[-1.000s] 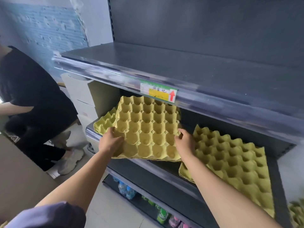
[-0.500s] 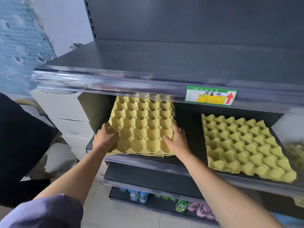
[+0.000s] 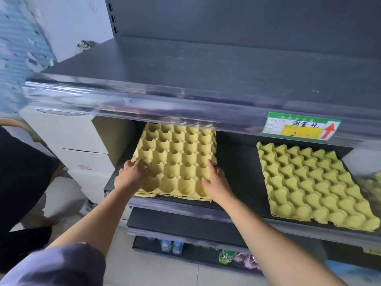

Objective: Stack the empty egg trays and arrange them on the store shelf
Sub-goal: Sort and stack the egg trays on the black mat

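Observation:
A low stack of yellow egg trays [image 3: 177,159] lies on the left part of the dark middle shelf [image 3: 237,174], its front edge at the shelf lip. My left hand [image 3: 132,176] grips the stack's front left corner, fingers curled into the cups. On the front right corner, my right hand [image 3: 214,180] rests with its fingers stretched along the edge. A second yellow egg tray [image 3: 309,182] lies flat on the same shelf further right, apart from the stack. The stack's back edge is hidden under the upper shelf.
The upper shelf [image 3: 206,69] juts out over the trays and carries a green and yellow price label [image 3: 301,129]. White boxes [image 3: 78,145] stand left of the shelving. A person in black [image 3: 20,182] is at the far left. Bottles [image 3: 173,246] fill the bottom shelf.
The tray in my hands went from tilted and lifted to lying flat on the left stack. My view swung left and closer, and my right hand's fingers flattened on it.

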`<action>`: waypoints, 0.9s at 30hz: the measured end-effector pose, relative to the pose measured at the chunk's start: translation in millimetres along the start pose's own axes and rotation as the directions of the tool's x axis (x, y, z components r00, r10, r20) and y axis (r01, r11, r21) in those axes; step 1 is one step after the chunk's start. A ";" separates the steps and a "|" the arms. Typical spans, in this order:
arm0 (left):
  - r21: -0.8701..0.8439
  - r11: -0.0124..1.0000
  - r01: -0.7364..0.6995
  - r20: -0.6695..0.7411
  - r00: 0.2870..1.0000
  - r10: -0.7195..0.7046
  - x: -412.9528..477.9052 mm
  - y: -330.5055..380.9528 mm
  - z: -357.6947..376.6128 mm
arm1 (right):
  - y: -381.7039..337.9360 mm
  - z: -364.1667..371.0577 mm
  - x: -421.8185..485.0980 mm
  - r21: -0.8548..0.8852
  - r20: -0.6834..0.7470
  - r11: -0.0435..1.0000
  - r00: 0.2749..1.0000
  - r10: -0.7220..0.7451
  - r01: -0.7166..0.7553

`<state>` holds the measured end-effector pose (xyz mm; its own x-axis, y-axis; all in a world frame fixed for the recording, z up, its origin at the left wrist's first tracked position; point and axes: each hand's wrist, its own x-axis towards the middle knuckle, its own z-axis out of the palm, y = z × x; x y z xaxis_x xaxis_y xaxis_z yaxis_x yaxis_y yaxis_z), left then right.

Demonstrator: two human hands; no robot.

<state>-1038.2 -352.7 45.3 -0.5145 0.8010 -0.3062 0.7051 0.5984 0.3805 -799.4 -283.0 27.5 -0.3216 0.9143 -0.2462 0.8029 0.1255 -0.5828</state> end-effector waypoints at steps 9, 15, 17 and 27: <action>0.203 0.966 -0.158 -0.272 0.939 0.210 -13.0 15.6 3.8 | -4.6 -16.5 -10.4 -0.233 -0.067 0.970 0.994 -0.083 0.065; 0.283 0.913 -0.292 -0.241 0.900 0.363 -41.6 52.1 9.2 | 10.7 -46.0 -35.8 -0.423 -0.153 0.890 0.955 -0.255 0.170; 0.310 0.903 -0.297 -0.235 0.896 0.376 -52.9 63.0 12.1 | 20.7 -58.0 -45.5 -0.453 -0.178 0.870 0.937 -0.300 0.193; 0.411 0.786 -0.462 -0.249 0.773 0.584 -159.5 201.5 78.0 | 147.1 -160.5 -125.0 -0.516 -0.335 0.838 0.859 -0.387 0.176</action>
<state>-776.0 -361.4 102.8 -0.1076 0.9733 0.2030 0.9923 0.0925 0.0821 -560.6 -317.0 96.9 -0.4184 0.8661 0.2735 0.8756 0.4646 -0.1322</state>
